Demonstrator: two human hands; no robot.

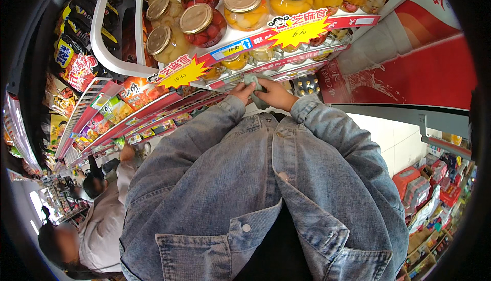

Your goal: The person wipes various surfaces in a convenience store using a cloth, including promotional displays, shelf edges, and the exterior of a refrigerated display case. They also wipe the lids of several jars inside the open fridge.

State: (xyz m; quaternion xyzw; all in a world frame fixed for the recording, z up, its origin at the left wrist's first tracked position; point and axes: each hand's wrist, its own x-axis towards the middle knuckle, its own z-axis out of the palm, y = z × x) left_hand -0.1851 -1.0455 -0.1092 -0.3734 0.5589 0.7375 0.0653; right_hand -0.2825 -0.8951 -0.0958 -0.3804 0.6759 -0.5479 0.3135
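Note:
Both hands meet in front of my waist around a folded grey-green cloth [259,96]. My left hand [243,92] pinches the cloth's left side between thumb and fingers. On the other side, my right hand [277,95] grips it, thumb and fingers closed over the fabric. Just beyond the hands rises a white shelf unit with a red price rail [264,40]. On its top shelf stand glass jars of preserved fruit, among them a jar of red fruit [203,25] and a jar of yellow fruit [245,8]. More jars on the lower tiers are partly hidden by the rail.
Two yellow starburst price signs [301,31] stick out from the shelf front. Racks of packaged noodles [140,91] run along the left. A red-and-white panel [406,73] stands at the right. Behind me at lower left is a person in a pale top [101,231]; stacked goods [418,189] fill the lower right.

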